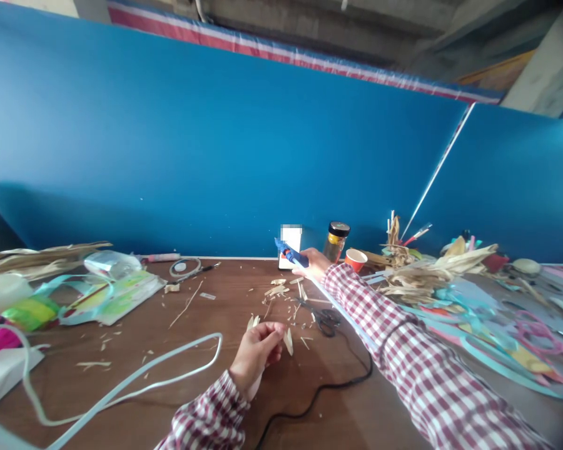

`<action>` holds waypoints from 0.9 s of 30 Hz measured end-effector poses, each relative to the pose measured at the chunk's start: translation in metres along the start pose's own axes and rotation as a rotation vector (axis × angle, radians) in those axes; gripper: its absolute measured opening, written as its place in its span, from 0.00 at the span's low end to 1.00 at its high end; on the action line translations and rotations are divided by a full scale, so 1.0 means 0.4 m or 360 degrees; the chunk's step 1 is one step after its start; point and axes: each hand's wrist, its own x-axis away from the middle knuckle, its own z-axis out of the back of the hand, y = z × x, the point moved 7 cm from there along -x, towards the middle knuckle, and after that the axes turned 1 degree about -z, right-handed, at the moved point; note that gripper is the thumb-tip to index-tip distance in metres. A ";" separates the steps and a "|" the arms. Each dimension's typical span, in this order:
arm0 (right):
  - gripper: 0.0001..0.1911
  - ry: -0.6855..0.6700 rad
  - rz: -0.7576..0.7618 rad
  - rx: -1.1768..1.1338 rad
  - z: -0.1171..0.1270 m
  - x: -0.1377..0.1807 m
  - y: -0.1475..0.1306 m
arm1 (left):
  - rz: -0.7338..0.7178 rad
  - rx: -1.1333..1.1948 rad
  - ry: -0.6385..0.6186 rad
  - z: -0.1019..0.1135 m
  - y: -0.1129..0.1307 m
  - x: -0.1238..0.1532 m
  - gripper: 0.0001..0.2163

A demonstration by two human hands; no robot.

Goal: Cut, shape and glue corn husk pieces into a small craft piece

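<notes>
My left hand (257, 353) is closed around pale dried-husk strips (253, 322) just above the brown table (136, 350); another strip end (288, 342) pokes out to its right. My right hand (312, 262) reaches far forward and grips a blue glue gun (288, 253) near the blue wall. Its black cord (328, 387) trails back across the table. Black scissors (325, 319) lie between both hands, among husk scraps (276, 289).
A glass jar (336, 240) and an orange paper cup (355, 259) stand by the wall. Piled husks and coloured strips (431, 275) fill the right side. A pale tube (122, 387) loops at the front left. Bags and ribbon (107, 294) lie left.
</notes>
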 end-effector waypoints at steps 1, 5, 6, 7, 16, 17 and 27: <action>0.07 0.0027 -0.0007 -0.0022 0.006 0.002 0.006 | 0.0004 0.0000 0.0007 0.001 0.000 0.000 0.17; 0.10 0.0129 -0.0057 -0.0129 0.030 0.025 0.031 | 0.0015 0.0019 0.0016 -0.001 0.003 0.002 0.17; 0.12 0.0131 -0.0063 -0.0149 0.036 0.036 0.036 | 0.0009 0.0029 0.0016 -0.002 0.004 0.003 0.16; 0.13 0.0131 -0.0066 -0.0177 0.043 0.050 0.039 | 0.0006 0.0040 0.0017 -0.002 0.006 0.004 0.16; 0.20 0.0352 -0.0241 -0.0862 0.083 0.292 0.051 | -0.0045 0.0189 0.0075 0.006 0.017 0.007 0.15; 0.22 0.0357 -0.0237 -0.0946 0.071 0.316 0.051 | -0.0060 0.0197 0.0112 0.010 0.019 0.007 0.15; 0.23 0.0263 -0.0476 -0.1417 -0.101 0.370 0.083 | -0.0123 0.0270 0.0227 0.035 0.026 -0.003 0.10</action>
